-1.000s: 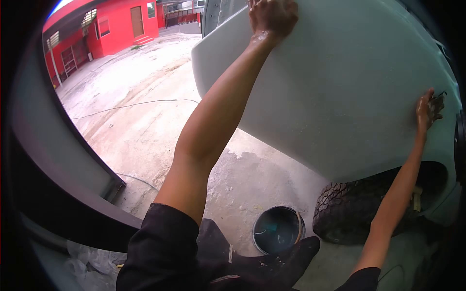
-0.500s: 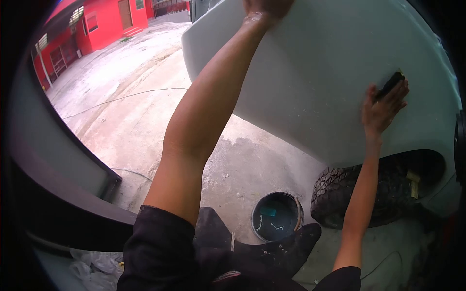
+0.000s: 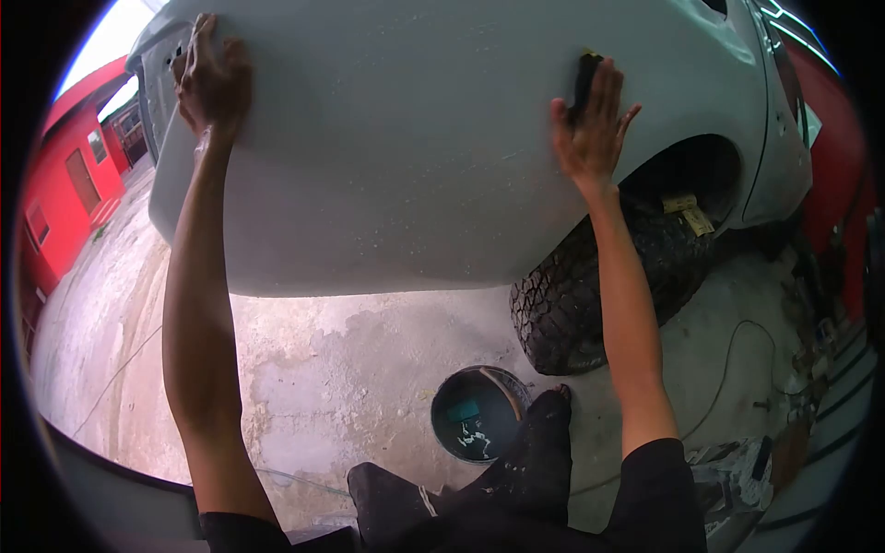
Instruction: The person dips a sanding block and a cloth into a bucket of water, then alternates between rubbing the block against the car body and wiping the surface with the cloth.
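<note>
In front of me is the pale grey-white body panel (image 3: 387, 166) of a vehicle, spotted with droplets. My left hand (image 3: 214, 83) rests on it near the left edge, fingers apart and holding nothing; motion smears part of it. Farther right, ahead of the wheel arch, my right hand (image 3: 593, 134) presses a dark sanding block (image 3: 584, 81) against the panel. The thumb lies on the block's left side and the fingers stretch along its right. The block's underside is hidden.
Below the panel stands a black bucket (image 3: 445, 394) of liquid with a teal piece (image 3: 464, 410) inside, close to my leg. A knobbly tyre (image 3: 558, 309) fills the arch, with yellowish pieces (image 3: 690, 214) on top. A cable (image 3: 733, 346) crosses the floor at right.
My view has swung right, so more of the vehicle's side shows. My left hand, cut off at the top before, is now fully visible. The sanding block remains under my right hand.
</note>
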